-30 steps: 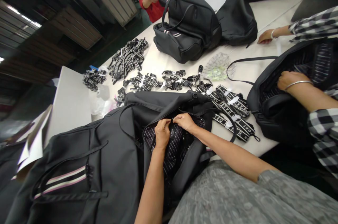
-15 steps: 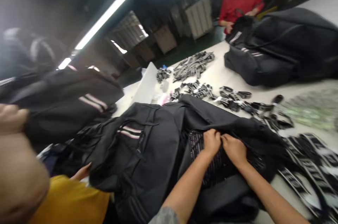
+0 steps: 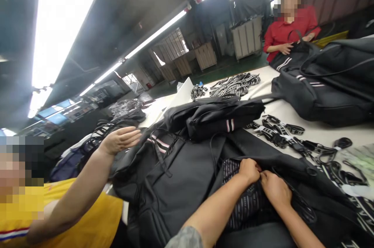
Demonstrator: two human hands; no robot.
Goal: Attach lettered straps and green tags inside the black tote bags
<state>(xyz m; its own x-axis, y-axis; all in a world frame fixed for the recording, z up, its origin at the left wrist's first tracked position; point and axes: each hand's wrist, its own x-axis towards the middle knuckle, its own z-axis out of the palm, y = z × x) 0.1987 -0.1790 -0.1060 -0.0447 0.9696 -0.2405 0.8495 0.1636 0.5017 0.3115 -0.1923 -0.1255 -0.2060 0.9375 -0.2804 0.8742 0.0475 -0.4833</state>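
A large black backpack (image 3: 187, 170) lies in front of me, its opening spread to show a dark lining (image 3: 248, 201) with printed pale lettering. My left hand (image 3: 249, 170) is closed on the upper edge of that opening. Right beside it, almost touching, my right hand (image 3: 274, 187) pinches the same edge. Whatever small part lies between the fingertips is hidden. Another black bag (image 3: 224, 115) with a pink, white and black striped tab lies across the far side of the backpack.
Lettered black-and-white straps (image 3: 233, 86) are heaped at the back, with more straps (image 3: 289, 135) to the right. A co-worker in yellow (image 3: 84, 209) reaches in from the left. Across the table, a person in red (image 3: 292, 30) handles black backpacks (image 3: 336, 84).
The black bag raised at the left has come down onto the far side of my backpack. The co-worker's raised hand is now open and apart from it. My hands stay at the opening.
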